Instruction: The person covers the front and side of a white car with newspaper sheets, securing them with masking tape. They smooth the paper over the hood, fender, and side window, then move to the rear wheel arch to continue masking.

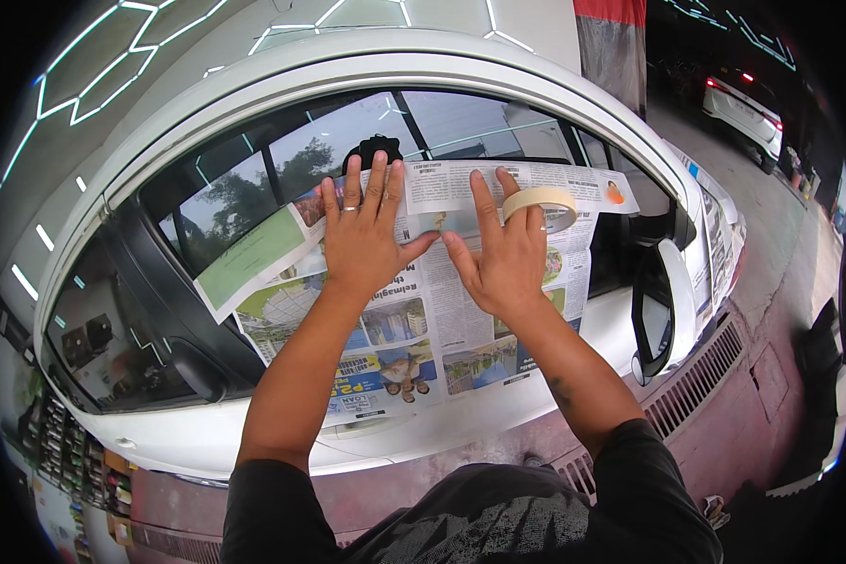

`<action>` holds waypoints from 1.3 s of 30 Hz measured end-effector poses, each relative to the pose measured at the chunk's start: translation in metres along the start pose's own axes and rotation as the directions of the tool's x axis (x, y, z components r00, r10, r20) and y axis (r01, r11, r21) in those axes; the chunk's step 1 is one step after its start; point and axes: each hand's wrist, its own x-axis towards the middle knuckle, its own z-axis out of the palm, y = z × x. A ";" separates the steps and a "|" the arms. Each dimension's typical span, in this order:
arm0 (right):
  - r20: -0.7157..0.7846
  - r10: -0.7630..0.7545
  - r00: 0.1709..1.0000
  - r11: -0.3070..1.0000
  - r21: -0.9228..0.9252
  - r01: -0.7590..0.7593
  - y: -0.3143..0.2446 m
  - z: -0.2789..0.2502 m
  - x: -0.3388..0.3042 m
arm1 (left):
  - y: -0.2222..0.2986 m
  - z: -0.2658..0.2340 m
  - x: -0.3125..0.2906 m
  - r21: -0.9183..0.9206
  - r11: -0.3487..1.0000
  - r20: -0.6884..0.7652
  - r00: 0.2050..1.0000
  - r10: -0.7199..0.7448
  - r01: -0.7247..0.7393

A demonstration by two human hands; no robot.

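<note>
Two bare hands pressed newspaper sheets [414, 310] flat against a white car door [498, 414] and its window. The left hand [365, 235] lay open, fingers spread. The right hand [503, 258] lay flat too, a masking tape roll [541, 205] ringing its fingers. The paper looked thin, limp, easily torn, best held at its edges. The tape's loose end was hidden.

The flat left hand [365, 235] and right hand [503, 258] cover the middle of the printed newspaper sheet [414, 348], so the pictures and text under them are hidden. The round roll of cream masking tape [541, 205] sits around the right fingers, and its lower part is hidden. The newspaper hides most of the white car's front side window [244, 202]. At the upper right, a second white car [744, 108] is too small to tell in detail.
</note>
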 end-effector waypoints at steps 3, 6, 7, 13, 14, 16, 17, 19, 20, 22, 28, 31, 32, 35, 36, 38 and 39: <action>0.042 0.141 0.989 0.988 -0.069 -0.138 0.015 0.026 -0.006 | -0.011 -0.013 -0.004 0.027 1.000 -0.011 1.000 0.000 0.000; 0.053 0.204 0.977 0.971 -0.141 -0.195 0.035 0.031 -0.010 | -0.005 -0.022 -0.001 0.030 1.000 0.016 1.000 -0.005 0.005; 0.062 0.248 0.967 0.958 -0.166 -0.235 0.041 0.034 -0.009 | -0.002 -0.025 0.001 0.023 1.000 0.026 1.000 -0.012 0.011; -0.131 0.150 0.980 0.972 -0.162 -0.171 0.066 0.049 -0.018 | -0.006 -0.032 0.013 0.176 0.982 0.123 0.991 0.048 -0.069; -0.131 0.137 0.982 0.974 -0.164 -0.158 0.070 0.053 -0.020 | -0.011 -0.036 0.017 0.230 0.967 0.182 0.981 0.063 -0.104; -0.131 0.111 0.985 0.977 -0.170 -0.132 0.078 0.057 -0.023 | -0.024 -0.033 0.017 0.153 0.976 0.204 0.971 0.124 -0.157; -0.148 0.099 0.984 0.980 -0.159 -0.123 0.081 0.059 -0.024 | -0.030 -0.035 0.018 0.115 0.976 0.215 0.964 0.156 -0.184; -0.183 0.077 0.980 0.985 -0.139 -0.104 0.085 0.061 -0.024 | -0.041 -0.041 0.020 0.079 0.972 0.213 0.956 0.201 -0.221; -0.185 0.077 0.980 0.986 -0.132 -0.103 0.086 0.063 -0.026 | -0.044 -0.043 0.020 0.056 0.970 0.214 0.952 0.219 -0.236; -0.189 0.079 0.979 0.988 -0.117 -0.103 0.085 0.065 -0.028 | -0.049 -0.045 0.020 0.066 0.962 0.236 0.941 0.244 -0.266; -0.170 0.161 0.972 0.980 -0.090 -0.178 0.091 0.061 -0.023 | -0.052 -0.044 0.021 0.091 0.955 0.236 0.937 0.256 -0.284; -0.087 0.253 0.964 0.959 -0.108 -0.261 0.087 0.056 -0.018 | -0.056 -0.043 0.019 0.082 0.958 0.209 0.945 0.252 -0.273; -0.077 0.244 0.967 0.959 -0.130 -0.252 0.085 0.054 -0.016 | -0.057 -0.043 0.017 0.073 0.960 0.196 0.948 0.251 -0.269; -0.048 0.218 0.975 0.960 -0.172 -0.223 0.079 0.041 -0.008 | -0.057 -0.042 0.015 0.112 0.943 0.176 0.940 0.293 -0.315; -0.039 0.210 0.977 0.962 -0.170 -0.213 0.080 0.035 -0.006 | -0.057 -0.041 0.015 0.116 0.937 0.177 0.935 0.306 -0.329; -0.037 0.188 0.981 0.964 -0.186 -0.192 0.086 0.028 0.000 | -0.053 -0.039 0.020 0.119 0.924 0.167 0.925 0.342 -0.363; -0.043 0.179 0.983 0.960 -0.209 -0.184 0.090 0.030 0.002 | -0.054 -0.042 0.021 0.112 0.923 0.166 0.923 0.348 -0.369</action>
